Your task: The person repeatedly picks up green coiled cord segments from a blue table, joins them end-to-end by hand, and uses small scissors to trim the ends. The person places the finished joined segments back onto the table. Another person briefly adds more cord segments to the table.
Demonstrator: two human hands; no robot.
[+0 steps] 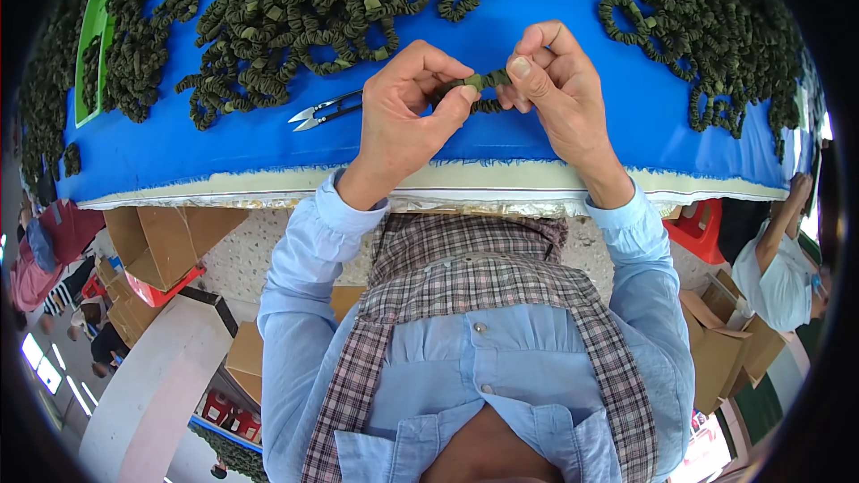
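Desk (313, 145) under blue cloth, pale front edge with a frayed seam. Everything below is relative to the held scrunchie (489, 80), dark green, strung between both hands at the near side of the cloth. Left hand (407, 116): on its left part, thumb and index finger clamped on it. Right hand (568, 94): on its right part, thumb and fingers pinched on it. Can't tell if its lower loop touches the cloth. Snips (324, 117): left of it, lying near the left hand, blades apart, tips pointing away from it. Main heap (268, 31) of similar scrunchies: beyond it, to the left. Right heap (716, 36): well right of it. Left heap (139, 36): well left. Green tray (88, 22): past that, still farther left of it
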